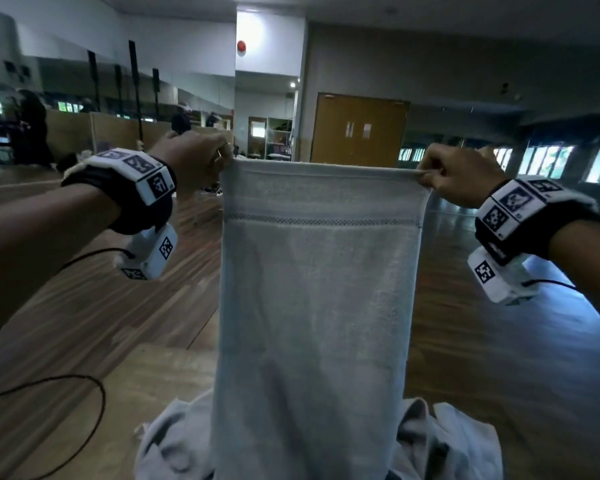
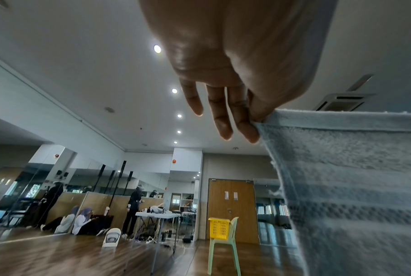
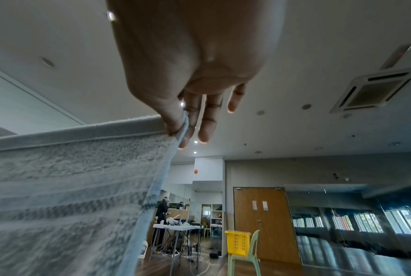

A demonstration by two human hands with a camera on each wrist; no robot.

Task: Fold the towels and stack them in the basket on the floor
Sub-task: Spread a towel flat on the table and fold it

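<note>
A pale grey towel [image 1: 316, 289] hangs full length in front of me, held up by its top two corners. My left hand [image 1: 201, 161] pinches the top left corner between thumb and fingers [image 2: 254, 119]. My right hand [image 1: 454, 178] pinches the top right corner [image 3: 178, 128]; the other fingers hang straight. The top hem is pulled taut between both hands. The towel [image 2: 355, 186] fills the right of the left wrist view and the towel [image 3: 69, 186] fills the left of the right wrist view. A yellow basket [image 2: 219, 228] sits on a green chair far off, also the basket [image 3: 237, 242] in the right wrist view.
More crumpled pale towels [image 1: 440, 441] lie on a wooden table [image 1: 146, 375] below the hanging one. A black cable [image 1: 84, 420] loops over the table's left. Wooden floor [image 1: 118, 271] lies beyond, with a white folding table [image 2: 157, 214], people and brown double doors [image 1: 359, 129] far back.
</note>
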